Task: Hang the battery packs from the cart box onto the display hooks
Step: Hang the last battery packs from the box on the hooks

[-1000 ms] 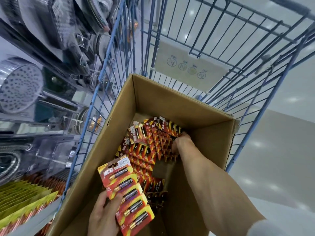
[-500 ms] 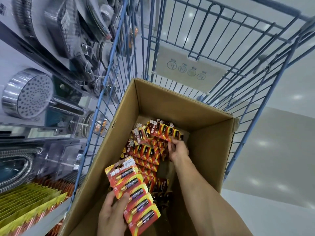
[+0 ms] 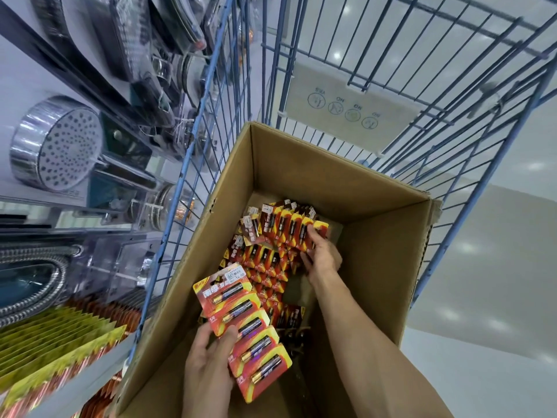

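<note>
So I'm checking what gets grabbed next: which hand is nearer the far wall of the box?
Right. The right hand grips packs deep inside, near the far wall; the left hand holds a fan of packs at the near end.

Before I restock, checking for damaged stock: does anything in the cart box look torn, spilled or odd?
Nothing looks damaged. The battery packs lie in a loose, jumbled heap in the cardboard box. The left hand holds a fanned strip of packs; the right hand grips another bunch.
</note>
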Demonstrator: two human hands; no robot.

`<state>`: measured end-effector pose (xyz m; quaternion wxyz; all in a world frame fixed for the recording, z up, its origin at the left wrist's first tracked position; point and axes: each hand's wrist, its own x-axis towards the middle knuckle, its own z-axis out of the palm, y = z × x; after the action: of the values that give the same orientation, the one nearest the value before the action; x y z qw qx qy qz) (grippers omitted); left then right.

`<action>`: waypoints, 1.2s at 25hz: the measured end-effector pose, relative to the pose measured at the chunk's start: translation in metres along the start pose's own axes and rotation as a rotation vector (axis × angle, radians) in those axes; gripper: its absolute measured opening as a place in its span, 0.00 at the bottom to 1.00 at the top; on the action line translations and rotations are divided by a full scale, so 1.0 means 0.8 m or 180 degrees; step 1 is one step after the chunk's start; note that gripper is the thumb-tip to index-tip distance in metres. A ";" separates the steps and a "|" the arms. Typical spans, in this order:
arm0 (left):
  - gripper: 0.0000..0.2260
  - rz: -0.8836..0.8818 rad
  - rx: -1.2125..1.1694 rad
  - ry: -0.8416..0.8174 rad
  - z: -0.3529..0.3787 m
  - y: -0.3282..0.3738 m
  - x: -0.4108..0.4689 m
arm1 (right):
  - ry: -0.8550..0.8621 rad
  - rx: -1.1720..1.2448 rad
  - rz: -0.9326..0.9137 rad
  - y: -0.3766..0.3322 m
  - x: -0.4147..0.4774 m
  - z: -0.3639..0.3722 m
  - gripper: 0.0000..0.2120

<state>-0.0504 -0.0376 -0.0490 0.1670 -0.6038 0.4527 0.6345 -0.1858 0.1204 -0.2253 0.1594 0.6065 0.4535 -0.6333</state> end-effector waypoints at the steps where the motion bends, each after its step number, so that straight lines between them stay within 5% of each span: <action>1: 0.08 -0.0002 0.0001 0.0004 0.000 0.000 0.000 | 0.0065 -0.0232 -0.0100 0.003 0.002 -0.001 0.16; 5: 0.08 -0.0004 0.0016 0.0001 -0.002 -0.002 0.002 | 0.0061 -0.1378 -0.0343 0.019 0.012 -0.005 0.25; 9: 0.08 0.0034 0.0084 -0.0086 -0.009 -0.004 0.001 | -0.0505 -0.2064 -0.0454 0.041 0.013 -0.007 0.25; 13: 0.08 0.0128 0.0111 -0.0239 -0.016 -0.003 -0.011 | -0.0957 -0.1318 0.0315 0.033 -0.020 -0.015 0.31; 17: 0.07 0.0272 0.0163 -0.0339 -0.028 0.005 -0.037 | -0.1095 -0.0760 0.0552 0.000 -0.093 -0.034 0.21; 22: 0.09 0.0531 0.0038 -0.0475 -0.047 0.014 -0.080 | -0.1452 -0.0278 0.0291 -0.039 -0.205 -0.085 0.17; 30: 0.11 0.1273 -0.0778 -0.0633 -0.086 0.005 -0.187 | -0.2573 -0.0715 -0.0722 -0.076 -0.342 -0.161 0.16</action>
<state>0.0207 -0.0432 0.0991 0.0076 -0.4526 0.4644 0.7612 -0.0926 0.1565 0.0665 0.3185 0.2350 0.4845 -0.7801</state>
